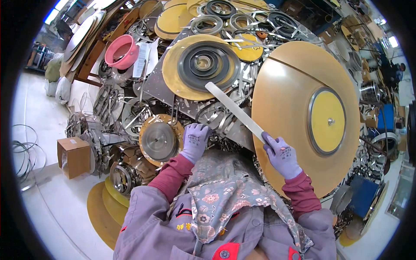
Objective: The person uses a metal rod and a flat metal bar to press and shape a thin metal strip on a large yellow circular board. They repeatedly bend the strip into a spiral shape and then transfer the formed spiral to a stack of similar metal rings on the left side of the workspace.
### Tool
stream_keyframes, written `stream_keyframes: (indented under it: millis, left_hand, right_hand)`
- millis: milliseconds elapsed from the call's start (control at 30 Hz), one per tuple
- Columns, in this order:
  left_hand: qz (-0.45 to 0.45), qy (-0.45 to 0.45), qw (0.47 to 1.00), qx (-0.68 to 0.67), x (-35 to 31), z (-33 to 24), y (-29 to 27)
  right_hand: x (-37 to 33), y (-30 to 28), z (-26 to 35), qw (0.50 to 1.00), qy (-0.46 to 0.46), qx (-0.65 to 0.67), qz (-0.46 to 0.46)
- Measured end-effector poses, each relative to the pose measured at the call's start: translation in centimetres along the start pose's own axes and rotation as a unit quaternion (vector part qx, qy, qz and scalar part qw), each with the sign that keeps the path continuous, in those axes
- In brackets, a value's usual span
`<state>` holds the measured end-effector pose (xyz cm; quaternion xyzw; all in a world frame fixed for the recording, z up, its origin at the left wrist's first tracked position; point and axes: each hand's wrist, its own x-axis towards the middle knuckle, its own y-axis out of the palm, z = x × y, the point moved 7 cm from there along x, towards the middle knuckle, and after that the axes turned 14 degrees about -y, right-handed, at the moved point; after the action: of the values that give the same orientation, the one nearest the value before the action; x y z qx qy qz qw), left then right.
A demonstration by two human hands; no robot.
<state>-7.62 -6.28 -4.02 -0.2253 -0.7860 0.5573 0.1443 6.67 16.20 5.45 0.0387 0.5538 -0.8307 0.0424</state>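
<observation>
A flat, pale metal strip slants up and leftward from my right hand, which is gloved in light purple and pinches its near end. That hand is in front of the left part of a large tan disc with a yellow hub plate. My left hand, gloved alike, has its fingers curled down at the near edge of the bench. What lies under those fingers is hidden. Just left of it is a grey round disc with an amber rim.
Beyond the strip, a coiled dark metal band lies on a yellow disc. A pink basin sits at the far left among metal scraps. A cardboard box is on the left floor. Several metal rings crowd the back.
</observation>
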Motion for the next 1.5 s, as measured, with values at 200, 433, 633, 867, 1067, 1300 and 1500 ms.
stream_keyframes:
  millis: [200,433,633,867,1067,1300,1500]
  left_hand:
    - [0.032,0.055,0.990,0.125,0.1,-1.1,1.3]
    - [0.042,0.130,0.977,0.162,1.2,-1.1,1.5]
    - [0.024,0.101,0.977,0.187,3.6,-0.8,1.5]
    - [-0.015,0.052,0.985,0.164,4.3,0.0,1.2]
    - [-0.044,0.072,0.996,-0.017,1.0,-5.0,-4.5]
    - [0.059,-0.074,0.988,0.121,2.8,-7.6,4.1]
    - [0.030,-0.097,0.981,0.165,4.1,-8.8,7.8]
  right_hand:
    - [-0.2,0.4,0.0,1.000,-0.004,0.002,-0.013]
    - [-0.3,0.4,0.4,0.999,-0.003,0.006,-0.039]
    - [-0.7,0.9,0.5,0.999,0.011,0.016,-0.039]
    - [-0.8,-0.6,0.4,0.993,0.038,0.096,-0.061]
    - [-4.4,-2.7,-2.7,0.946,0.124,0.221,-0.204]
    - [-7.6,-1.6,-2.7,0.956,0.147,0.190,-0.166]
    - [-9.5,-0.6,-2.5,0.954,0.156,0.192,-0.171]
